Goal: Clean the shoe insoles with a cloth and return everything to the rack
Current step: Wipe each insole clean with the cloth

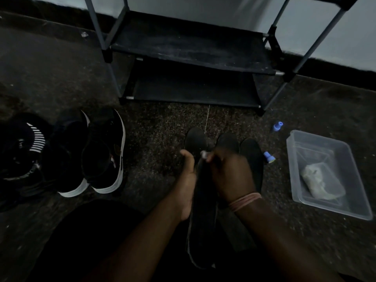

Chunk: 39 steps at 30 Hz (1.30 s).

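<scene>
Sneakers (103,153) parked left on carpet (154,123), emptied for cleaning. Left hand (188,180), grip clamped on edge of held insole (201,231), steadying it upright over lap. Right hand (230,174) pinched on small pale scrap (204,154) (cloth? too dim), pressed to insole top. Three insoles (251,157) wait behind. Wet cloth (321,184) sits in tub (305,200), far right. Rack (191,58) empty.

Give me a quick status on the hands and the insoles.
Both hands, left hand and right hand, grip one insole. Three more insoles on carpet behind. Cloth in tub. Rack unobstructed.
</scene>
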Tool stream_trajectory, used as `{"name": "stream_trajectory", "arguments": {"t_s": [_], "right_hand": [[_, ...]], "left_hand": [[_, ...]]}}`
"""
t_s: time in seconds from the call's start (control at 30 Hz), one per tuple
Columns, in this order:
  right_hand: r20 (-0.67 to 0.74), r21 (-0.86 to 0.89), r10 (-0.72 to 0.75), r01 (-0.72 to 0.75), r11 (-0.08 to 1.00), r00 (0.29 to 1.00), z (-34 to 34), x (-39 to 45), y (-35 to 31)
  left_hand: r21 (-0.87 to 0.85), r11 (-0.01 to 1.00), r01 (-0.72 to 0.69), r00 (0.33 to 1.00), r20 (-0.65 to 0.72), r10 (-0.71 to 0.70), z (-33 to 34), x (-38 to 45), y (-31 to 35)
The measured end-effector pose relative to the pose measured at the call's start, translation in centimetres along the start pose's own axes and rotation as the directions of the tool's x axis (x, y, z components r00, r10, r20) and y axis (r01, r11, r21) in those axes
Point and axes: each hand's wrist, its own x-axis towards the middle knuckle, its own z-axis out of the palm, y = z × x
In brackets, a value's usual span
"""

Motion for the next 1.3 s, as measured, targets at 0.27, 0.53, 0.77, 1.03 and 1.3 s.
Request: {"name": "stream_trajectory", "arguments": {"t_s": [0.27,0.53,0.77,1.03,1.3], "right_hand": [[-0.066,-0.012,0.166,-0.167,0.986,0.984,-1.1,1.1,2.7],[0.12,0.185,0.028,-0.049,0.982,0.992,-0.8,1.0,0.5],[0.219,0.066,0.011,-0.026,0.997,0.976,-0.1,0.2,0.1],[-0.084,-0.172,0.015,-0.03,0.985,0.996,-1.0,0.6,0.5],[0.114,-0.017,0.138,-0.137,0.99,0.984,-1.2,0.6,0.4]], "left_hand": [[0.014,1.0,0.013,0.997,0.072,-0.014,0.7,-0.4,0.3],[0.123,0.985,-0.121,0.991,-0.047,0.127,1.1,-0.4,-0.4],[0.107,0.993,-0.058,0.998,-0.007,0.059,0.5,-0.5,0.3],[0.127,0.992,-0.005,1.0,0.013,0.003,1.1,-0.7,0.2],[0.195,0.98,-0.031,0.999,-0.03,0.038,1.6,-1.3,0.6]]}}
